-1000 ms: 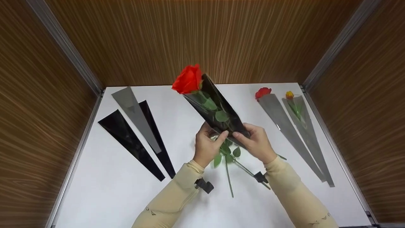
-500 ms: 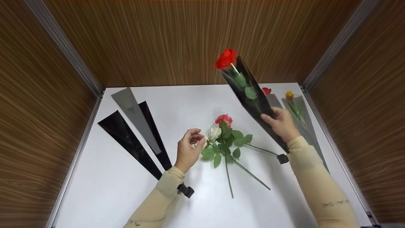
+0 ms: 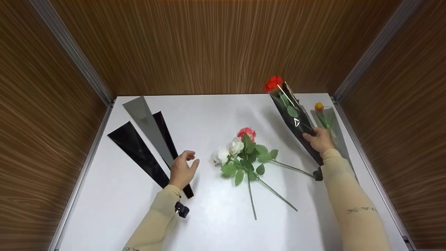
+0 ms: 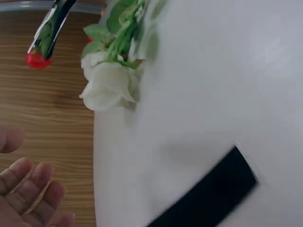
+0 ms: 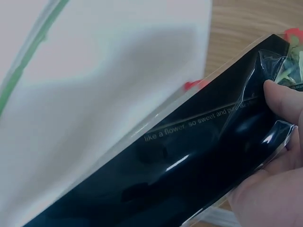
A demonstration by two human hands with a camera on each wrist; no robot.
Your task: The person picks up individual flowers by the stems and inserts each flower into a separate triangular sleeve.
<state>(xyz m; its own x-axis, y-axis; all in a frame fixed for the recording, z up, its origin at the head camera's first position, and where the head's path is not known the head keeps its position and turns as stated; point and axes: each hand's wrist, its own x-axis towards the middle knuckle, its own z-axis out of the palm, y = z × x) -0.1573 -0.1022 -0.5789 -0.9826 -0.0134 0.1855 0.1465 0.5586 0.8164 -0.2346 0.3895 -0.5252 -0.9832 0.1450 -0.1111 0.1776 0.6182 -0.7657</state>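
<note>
My right hand (image 3: 320, 140) grips a black flower sleeve (image 3: 296, 127) near its lower half, thumb on the front. A red rose (image 3: 274, 84) sticks out of the sleeve's wide top, its leaves showing through the clear front. Printed words run along the black sleeve (image 5: 180, 142) in the right wrist view. It covers most of another wrapped red flower lying behind it. My left hand (image 3: 183, 169) holds nothing, its fingers loosely bent above the narrow ends of the flat sleeves at left. In the left wrist view a black sleeve's end (image 4: 213, 189) lies beside that hand.
Loose white roses (image 3: 236, 145) and a pink rose (image 3: 247, 133) lie mid-table, green stems toward the front. At left are a grey sleeve (image 3: 146, 120) and black sleeves (image 3: 139, 150). A yellow tulip (image 3: 318, 106) in a clear-grey sleeve lies far right. Wood-grain walls (image 3: 223, 48) enclose the table.
Both hands held the wrapped red rose; the left let go and moved left toward the flat sleeves. The right hand carried the rose right and lowered it over the wrapped flowers.
</note>
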